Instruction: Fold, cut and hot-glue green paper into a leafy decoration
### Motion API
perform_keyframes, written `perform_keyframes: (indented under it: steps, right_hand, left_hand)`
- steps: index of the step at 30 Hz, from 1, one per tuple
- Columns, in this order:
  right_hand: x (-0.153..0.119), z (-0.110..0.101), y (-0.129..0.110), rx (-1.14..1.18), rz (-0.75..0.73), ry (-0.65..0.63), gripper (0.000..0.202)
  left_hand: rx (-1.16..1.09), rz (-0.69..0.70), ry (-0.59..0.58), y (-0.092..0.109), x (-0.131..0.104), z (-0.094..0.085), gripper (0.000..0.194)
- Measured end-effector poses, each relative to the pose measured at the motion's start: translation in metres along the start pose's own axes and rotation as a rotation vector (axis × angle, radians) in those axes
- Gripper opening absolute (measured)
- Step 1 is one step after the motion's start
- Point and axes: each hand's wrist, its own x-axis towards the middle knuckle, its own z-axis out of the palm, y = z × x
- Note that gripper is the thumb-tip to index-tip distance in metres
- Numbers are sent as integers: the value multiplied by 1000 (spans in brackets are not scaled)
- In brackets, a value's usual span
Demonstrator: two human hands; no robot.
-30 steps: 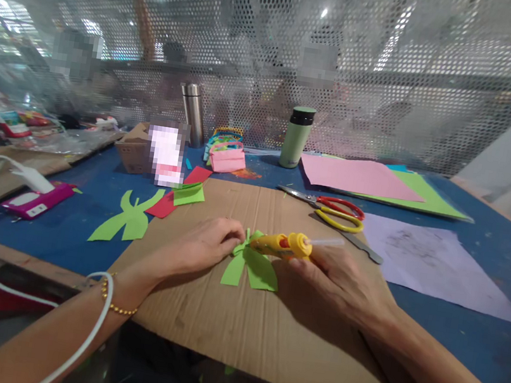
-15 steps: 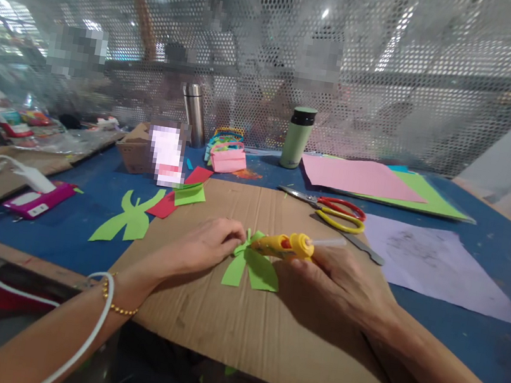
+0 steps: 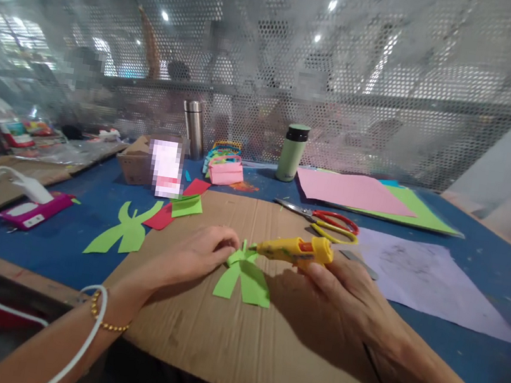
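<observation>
My right hand [image 3: 341,291] is wrapped round a yellow hot glue gun [image 3: 292,249], its nozzle pointing left. The nozzle tip is at the upper part of a green bow-shaped paper cutout [image 3: 254,284], though I cannot tell whether it touches. From the other side, my left hand [image 3: 205,251] pinches the left edge of this cutout, fingers closed and fingertips partly hidden. The cutout lies on a brown cardboard sheet [image 3: 194,342], its two tails spread towards me. Another green bow-shaped cutout [image 3: 122,229] lies further left.
Red-and-yellow-handled scissors [image 3: 337,226] and a grey metal blade [image 3: 362,265] lie right of the glue gun. Behind stand a green tumbler [image 3: 292,153], a steel flask [image 3: 193,130] and a pink paper bag [image 3: 226,171]. A magenta power strip [image 3: 36,210] with a white cable is left.
The glue gun has turned so that more of its body shows, and my right hand has moved slightly right. My left hand stays on the cutout. The camera view has tilted slightly.
</observation>
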Motion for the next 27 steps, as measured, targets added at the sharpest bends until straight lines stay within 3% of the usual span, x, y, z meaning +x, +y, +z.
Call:
perform_keyframes:
  steps: [5, 9, 12, 17, 27]
  right_hand:
    - [2, 0, 8, 38, 56, -8, 58]
    - [2, 0, 12, 77, 42, 17, 57]
    - [3, 1, 15, 94, 25, 23, 58]
    - [4, 2, 18, 63, 4, 55, 58]
    - [3, -2, 8, 147, 27, 117, 65]
  left_hand:
    - [155, 29, 344, 6, -15, -5, 16]
    - [301, 197, 471, 28, -52, 17, 18]
    - [372, 356, 421, 39, -74, 43, 23]
    - [531, 448, 333, 32, -85, 64, 64]
    - [354, 337, 274, 0, -100, 32, 41]
